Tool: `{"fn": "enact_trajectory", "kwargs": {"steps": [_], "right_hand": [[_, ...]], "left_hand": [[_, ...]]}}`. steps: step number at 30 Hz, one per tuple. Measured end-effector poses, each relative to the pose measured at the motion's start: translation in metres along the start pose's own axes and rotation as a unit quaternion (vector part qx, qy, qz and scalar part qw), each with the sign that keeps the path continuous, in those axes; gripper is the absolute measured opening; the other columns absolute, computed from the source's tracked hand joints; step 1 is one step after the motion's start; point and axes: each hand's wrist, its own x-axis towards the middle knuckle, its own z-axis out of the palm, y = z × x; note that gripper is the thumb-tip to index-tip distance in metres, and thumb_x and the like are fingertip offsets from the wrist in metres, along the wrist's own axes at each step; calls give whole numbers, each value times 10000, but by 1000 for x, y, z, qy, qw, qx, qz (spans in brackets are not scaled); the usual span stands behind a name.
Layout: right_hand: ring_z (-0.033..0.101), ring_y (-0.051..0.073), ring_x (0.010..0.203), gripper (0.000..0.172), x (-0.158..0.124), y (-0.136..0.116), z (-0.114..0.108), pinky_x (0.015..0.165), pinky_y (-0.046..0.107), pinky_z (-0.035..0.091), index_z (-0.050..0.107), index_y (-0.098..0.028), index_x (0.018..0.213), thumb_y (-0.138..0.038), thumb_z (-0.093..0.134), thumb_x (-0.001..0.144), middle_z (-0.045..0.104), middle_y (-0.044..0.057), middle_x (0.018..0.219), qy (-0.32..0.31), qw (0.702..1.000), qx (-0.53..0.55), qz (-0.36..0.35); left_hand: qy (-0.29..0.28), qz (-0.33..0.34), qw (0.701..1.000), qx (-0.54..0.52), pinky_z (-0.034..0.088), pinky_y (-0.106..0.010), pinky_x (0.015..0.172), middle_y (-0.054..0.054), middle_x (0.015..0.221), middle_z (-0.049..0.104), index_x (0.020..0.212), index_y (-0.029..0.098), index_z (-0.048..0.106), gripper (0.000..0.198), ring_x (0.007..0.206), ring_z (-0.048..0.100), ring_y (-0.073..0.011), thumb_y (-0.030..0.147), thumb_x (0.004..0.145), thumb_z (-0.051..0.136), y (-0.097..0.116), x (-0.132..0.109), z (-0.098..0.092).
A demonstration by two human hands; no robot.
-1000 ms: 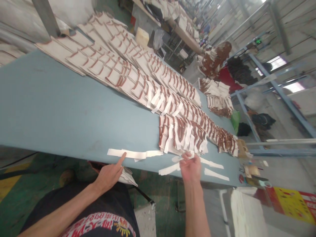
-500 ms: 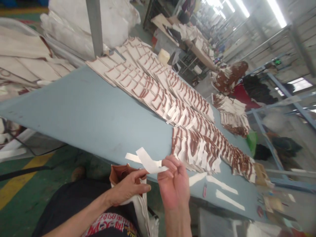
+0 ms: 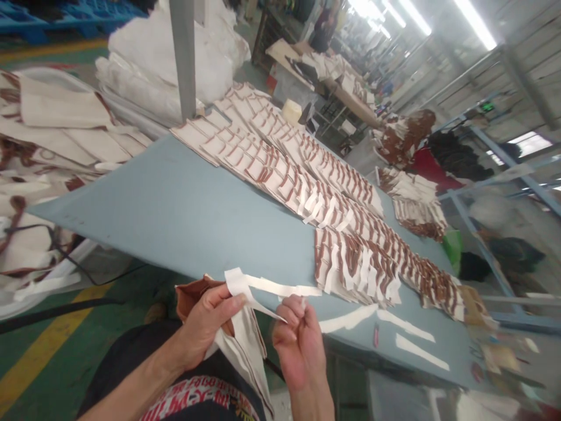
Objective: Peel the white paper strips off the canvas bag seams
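Note:
My left hand [image 3: 208,318] pinches one end of a white strip [image 3: 240,285] between thumb and fingers. The strip's other end reaches my right hand [image 3: 298,336], whose curled fingers close on it. Between the hands the strip slants down to the right. Under my left hand, against my lap, is a cream fabric piece [image 3: 252,345] with a brown inside [image 3: 189,299]; part of it is hidden by the hand. Just beyond, a long white strip [image 3: 280,287] lies on the table edge, and another strip [image 3: 348,319] lies right of my right hand.
On the blue table [image 3: 175,204] lie overlapping rows of cream pieces with brown edges [image 3: 263,155]. A nearer stack [image 3: 337,263] has white strips across it. More strips [image 3: 421,351] and a small pink tool [image 3: 376,335] are at right. A tub of fabric [image 3: 61,143] stands left.
My left hand has moved left and up and now grips the strip's end. The strip has swung from pointing up-left to stretching between both hands. The view has shifted slightly.

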Motion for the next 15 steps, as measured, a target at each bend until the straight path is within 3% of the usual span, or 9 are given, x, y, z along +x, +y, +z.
{"fn": "enact_trajectory", "kwargs": {"steps": [3,6,8,10,12,15], "right_hand": [[57,77,520,632,-4,10,-9,369,118,222,475,-244,721,-590,1002,761,220,-161,617,6,999,-51,-15],[5,92,511,626,-10,17,-15,352,160,154,527,-251,699,-719,930,792,187,-164,561,18,991,-119,-52],[142,96,487,564,-16,20,-10,393,175,232,627,-236,708,-707,909,838,304,-132,539,27,983,-163,-80],[416,125,574,470,-23,23,8,523,206,405,736,-222,744,-639,912,872,540,-56,610,16,966,-233,-109],[618,197,805,392,-29,28,34,737,274,518,819,-229,834,-607,850,934,734,20,822,-44,927,-347,-135],[672,236,934,374,-38,39,74,876,322,520,849,-238,945,-578,714,1023,771,36,960,-165,861,-461,-139]], "left_hand": [[-1,33,998,48,519,-257,592,-43,717,783,1019,151,870,577,598,631,-170,701,844,852,13,-19,-15],[-16,67,991,116,421,-223,508,-29,704,742,919,152,852,476,565,567,-148,622,913,780,20,-36,-27],[-35,84,982,168,369,-219,483,-1,632,659,846,150,829,435,529,524,-136,561,946,730,24,-48,-32],[-53,94,969,221,342,-221,491,27,574,573,783,152,793,387,511,500,-129,477,968,695,28,-59,-34],[-64,102,956,268,317,-224,508,41,559,531,732,162,741,366,509,480,-121,411,985,652,32,-68,-35],[-63,123,939,315,285,-235,526,44,573,502,667,180,654,341,527,442,-116,340,962,592,35,-76,-36]]}}
